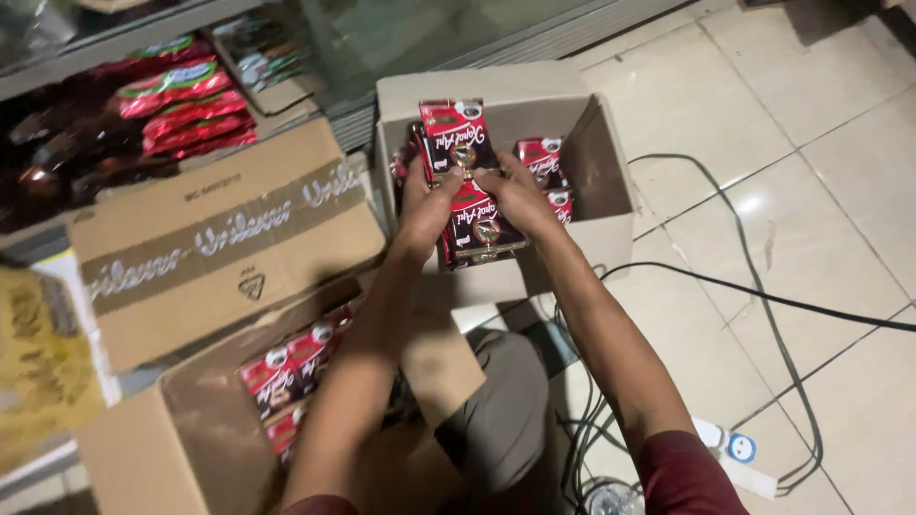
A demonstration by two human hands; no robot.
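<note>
— Between both hands, over the open carton (599,181), sits a strip of red sachets (472,181). Who holds what?

— Left hand (426,205) is closed on the strip's left edge, right hand (520,195) closed on its right edge, thumbs on top. More red sachets (544,162) lie in the carton just beyond the right hand.

— And nearer the body?

— Below the left forearm, a second open box (191,429) with similar packets (286,372); a closed cardboard box (219,248) lies left of that hand. Black cables (763,296) run across the floor tiles (840,143), right of the right arm.

— Any handling advice?

— I'd judge an even grip on both edges keeps the linked sachets flat; pinching one side would probably let them fold or tear.
</note>
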